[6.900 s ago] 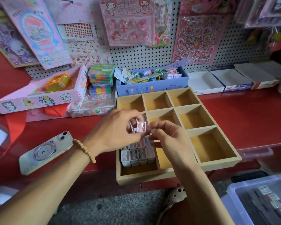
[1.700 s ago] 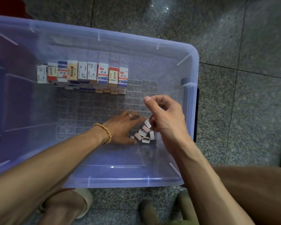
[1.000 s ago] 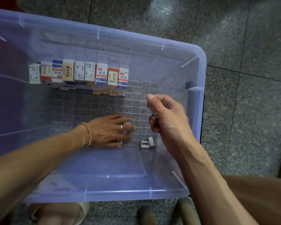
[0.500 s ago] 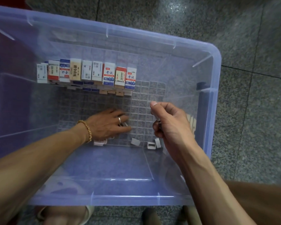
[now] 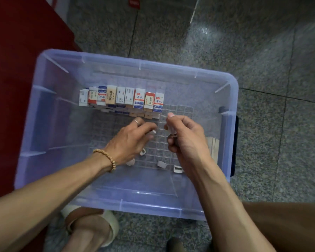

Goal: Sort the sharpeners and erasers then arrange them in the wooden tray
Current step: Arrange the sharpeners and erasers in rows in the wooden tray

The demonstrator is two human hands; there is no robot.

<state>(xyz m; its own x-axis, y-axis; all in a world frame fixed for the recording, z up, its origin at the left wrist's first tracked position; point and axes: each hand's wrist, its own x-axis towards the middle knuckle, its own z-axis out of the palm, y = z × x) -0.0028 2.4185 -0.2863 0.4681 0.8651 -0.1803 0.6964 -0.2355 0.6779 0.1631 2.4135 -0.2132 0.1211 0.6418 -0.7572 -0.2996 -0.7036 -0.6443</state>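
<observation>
Four small sharpeners lie loose on the gridded floor of the clear plastic bin [image 5: 227, 99], low centre of the frame: one [image 5: 142, 152] just beside the left hand, one [image 5: 131, 162] partly under the left wrist, one [image 5: 161, 164] in the open, one [image 5: 178, 169] touching the edge of the right forearm.

Item: erasers [image 5: 122, 98], a row of sleeved blocks standing on edge against the bin's far wall, upper centre; a second layer shows beneath them. Untouched.

Item: left hand [image 5: 131, 139], palm down over the grid, fingers curled toward a small pale piece [image 5: 153, 132] at the fingertips; whether it is pinched or only touched cannot be told. Beaded bracelet [image 5: 105, 157] at the wrist.

Item: right hand [image 5: 185, 137], raised above the bin floor, fingers bunched into a closed cluster, thumb tip up. Something dark shows between the fingers, likely gathered sharpeners; the count is hidden.

Item: wooden tray, not in view.

Risks, as judged:
- A full right fist may spill pieces during the lift to the tray, since the load is small, smooth and held only by finger pressure.
- The sharpener under the left wrist and the one beside the right forearm sit where the arms hide them and may be missed.
- Pale sharpeners against a clear grid are easy to overlook.
- A careless sweep toward the far wall could topple the eraser row.
</observation>
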